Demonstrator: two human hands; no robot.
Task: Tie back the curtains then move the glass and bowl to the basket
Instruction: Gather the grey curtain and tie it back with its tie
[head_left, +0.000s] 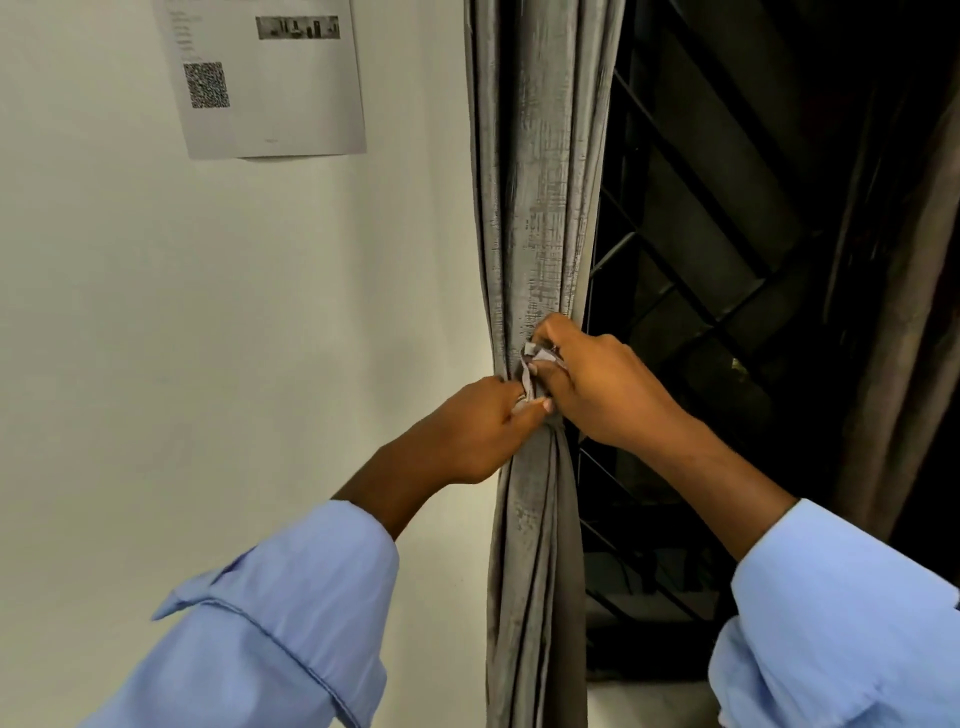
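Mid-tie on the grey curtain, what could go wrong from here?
1. Both the left hand and right hand pinch the short tie strip; an end could slip out and the gathered curtain would likely spread.
2. Glass, bowl and basket are out of view, so that step is unstarted.

We have a single view, from the head camera, looking forward and a little down along both forearms. It sits close to the gathered grey curtain (540, 208), with the white wall (156, 338) filling the left and a dark barred window (727, 260) the right.
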